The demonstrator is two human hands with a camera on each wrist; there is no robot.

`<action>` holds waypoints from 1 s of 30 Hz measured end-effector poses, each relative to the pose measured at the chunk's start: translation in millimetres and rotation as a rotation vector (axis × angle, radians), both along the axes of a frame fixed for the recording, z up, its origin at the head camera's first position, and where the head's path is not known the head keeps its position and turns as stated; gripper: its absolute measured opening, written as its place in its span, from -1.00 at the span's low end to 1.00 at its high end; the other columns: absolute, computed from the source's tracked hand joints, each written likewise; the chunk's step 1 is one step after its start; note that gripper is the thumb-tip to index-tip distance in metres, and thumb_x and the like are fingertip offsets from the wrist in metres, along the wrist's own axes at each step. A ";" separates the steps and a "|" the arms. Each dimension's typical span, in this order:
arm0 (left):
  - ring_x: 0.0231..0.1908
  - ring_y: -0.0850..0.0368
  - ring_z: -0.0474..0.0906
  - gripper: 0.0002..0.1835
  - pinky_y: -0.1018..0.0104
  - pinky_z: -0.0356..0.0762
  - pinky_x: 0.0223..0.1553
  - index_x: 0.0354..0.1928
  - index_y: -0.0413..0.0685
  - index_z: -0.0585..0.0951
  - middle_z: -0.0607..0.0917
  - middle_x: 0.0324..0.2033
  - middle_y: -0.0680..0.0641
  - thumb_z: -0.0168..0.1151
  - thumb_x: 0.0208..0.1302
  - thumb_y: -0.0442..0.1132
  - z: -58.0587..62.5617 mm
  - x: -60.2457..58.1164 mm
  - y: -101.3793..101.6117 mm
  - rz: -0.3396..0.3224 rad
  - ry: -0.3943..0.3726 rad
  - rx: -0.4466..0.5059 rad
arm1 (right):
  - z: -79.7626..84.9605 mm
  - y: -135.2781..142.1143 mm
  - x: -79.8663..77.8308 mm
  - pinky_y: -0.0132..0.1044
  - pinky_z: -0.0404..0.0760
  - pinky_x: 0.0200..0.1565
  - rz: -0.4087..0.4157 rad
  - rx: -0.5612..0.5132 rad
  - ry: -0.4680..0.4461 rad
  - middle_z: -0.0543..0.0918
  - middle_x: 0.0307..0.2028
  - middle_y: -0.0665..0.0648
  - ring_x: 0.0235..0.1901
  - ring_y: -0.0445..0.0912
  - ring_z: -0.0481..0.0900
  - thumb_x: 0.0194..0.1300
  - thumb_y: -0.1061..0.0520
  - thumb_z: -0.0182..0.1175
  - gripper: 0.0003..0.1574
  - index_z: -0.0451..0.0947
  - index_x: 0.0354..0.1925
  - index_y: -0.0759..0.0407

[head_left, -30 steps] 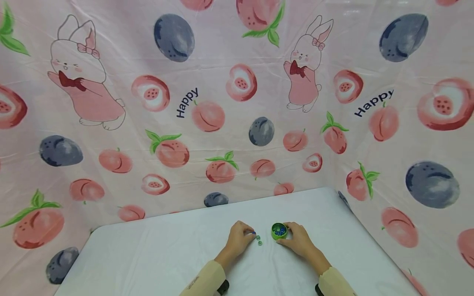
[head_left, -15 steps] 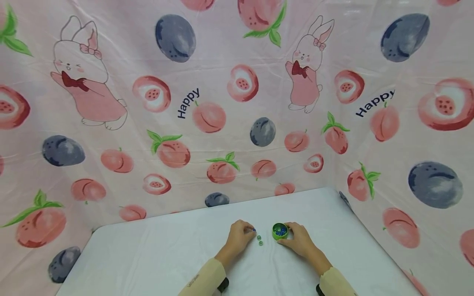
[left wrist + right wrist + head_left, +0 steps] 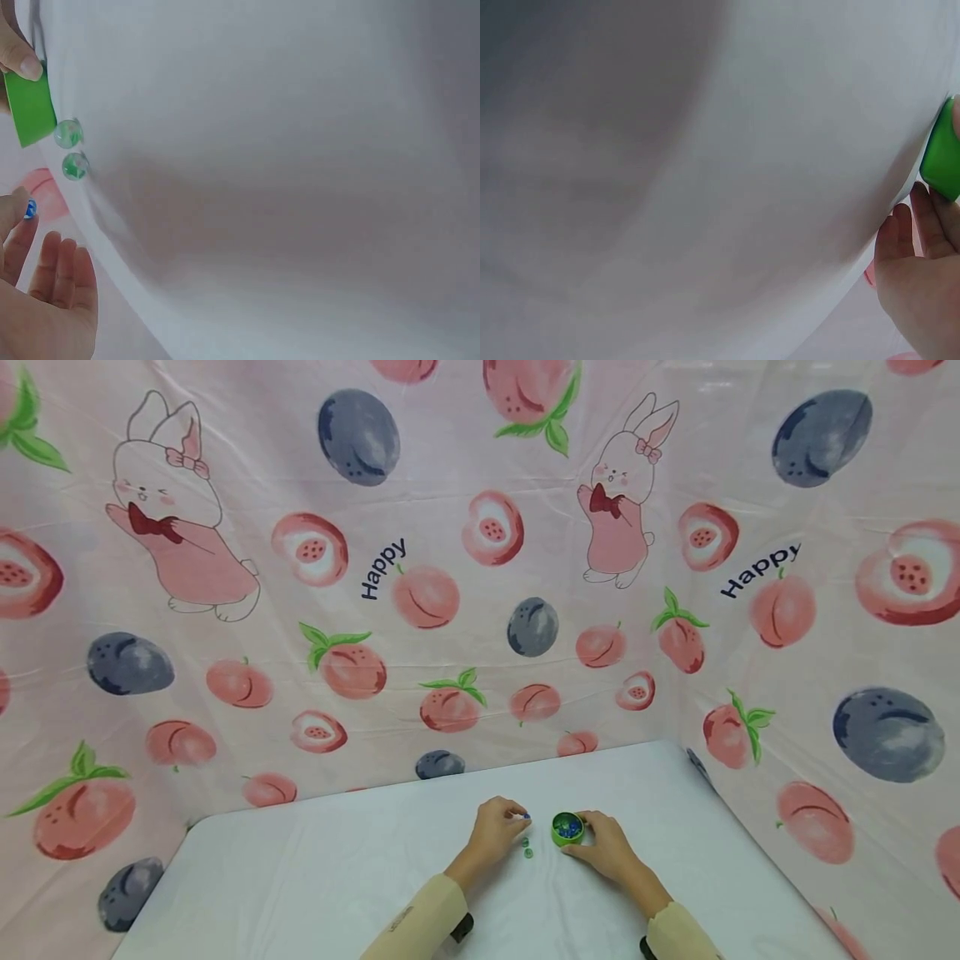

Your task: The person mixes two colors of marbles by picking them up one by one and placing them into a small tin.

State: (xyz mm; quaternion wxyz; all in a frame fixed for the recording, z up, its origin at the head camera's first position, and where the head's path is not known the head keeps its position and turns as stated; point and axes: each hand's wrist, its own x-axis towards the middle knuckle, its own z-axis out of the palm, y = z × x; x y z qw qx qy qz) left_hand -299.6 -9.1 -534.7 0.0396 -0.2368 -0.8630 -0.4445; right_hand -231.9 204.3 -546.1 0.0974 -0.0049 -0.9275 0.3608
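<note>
A blue marble (image 3: 31,208) is pinched between thumb and forefinger of my left hand (image 3: 497,832), whose other fingers are loosely bent in the left wrist view. Two clear marbles with green swirls (image 3: 68,133) lie on the white cloth, just in front of that hand. To their right stands a small round green tin (image 3: 556,837), upright, with blue and green marbles (image 3: 570,828) inside. My right hand (image 3: 609,849) grips the tin from its right side, thumb in front and fingers behind. In the right wrist view the tin's green wall (image 3: 942,154) shows at the edge.
White cloth covers the table (image 3: 337,885). A fabric backdrop (image 3: 465,460) printed with fruit and rabbits rises behind it and along the right side. A small dark object (image 3: 697,764) sits at the table's right edge.
Holding the blue marble, my left hand has risen slightly and moved right, closer to the tin. My right hand and the tin stay in place.
</note>
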 end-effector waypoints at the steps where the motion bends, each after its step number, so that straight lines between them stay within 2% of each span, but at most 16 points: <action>1: -0.14 -0.02 0.62 -0.91 0.11 0.61 -0.09 -0.21 -0.23 0.80 0.73 -0.21 -0.12 0.48 0.29 -0.35 1.0 0.5 1.5 -0.004 0.004 -0.001 | 0.0 0.0 0.0 0.19 0.56 0.21 0.001 0.000 0.003 0.71 0.02 0.23 0.08 0.16 0.59 0.15 0.11 0.62 -0.29 0.59 0.17 0.39; 9: -0.11 -0.08 0.63 -0.90 0.08 0.64 -0.06 -0.20 -0.23 0.80 0.72 -0.19 -0.16 0.47 0.32 -0.33 6.8 0.9 15.5 -0.040 0.004 -0.017 | 1.2 0.3 -0.2 0.21 0.55 0.21 0.006 -0.007 0.012 0.71 0.01 0.25 0.08 0.18 0.60 0.15 0.13 0.61 -0.30 0.59 0.16 0.41; 15: -0.12 -0.08 0.62 -0.90 0.15 0.61 -0.09 -0.19 -0.23 0.80 0.73 -0.18 -0.19 0.47 0.32 -0.34 9.2 3.3 26.0 -0.067 0.016 -0.016 | 1.3 -1.2 0.9 0.21 0.55 0.20 0.019 -0.006 0.020 0.71 0.01 0.26 0.07 0.18 0.60 0.15 0.13 0.61 -0.31 0.60 0.14 0.41; 23: -0.11 -0.11 0.64 -0.88 0.16 0.63 -0.09 -0.19 -0.27 0.79 0.71 -0.20 -0.18 0.48 0.31 -0.34 8.8 7.4 39.3 -0.086 0.017 -0.009 | 4.3 -0.3 0.2 0.25 0.53 0.24 0.031 -0.018 0.047 0.72 0.02 0.29 0.11 0.25 0.61 0.12 0.15 0.63 -0.31 0.61 0.12 0.44; 27: -0.15 -0.06 0.60 -0.89 0.20 0.59 -0.12 -0.21 -0.30 0.78 0.68 -0.21 -0.18 0.47 0.30 -0.37 9.2 12.5 42.0 -0.090 0.020 0.020 | 3.2 0.4 -0.3 0.24 0.53 0.24 0.029 -0.013 0.047 0.72 0.02 0.29 0.12 0.25 0.62 0.11 0.14 0.64 -0.31 0.61 0.12 0.43; 30: -0.19 0.02 0.58 -0.91 0.24 0.59 -0.16 -0.23 -0.32 0.77 0.67 -0.25 -0.14 0.47 0.28 -0.40 8.0 15.8 42.6 -0.093 0.063 0.024 | 1.1 0.8 -0.8 0.23 0.54 0.24 0.033 -0.014 0.055 0.73 0.01 0.29 0.12 0.25 0.63 0.10 0.15 0.64 -0.32 0.62 0.10 0.44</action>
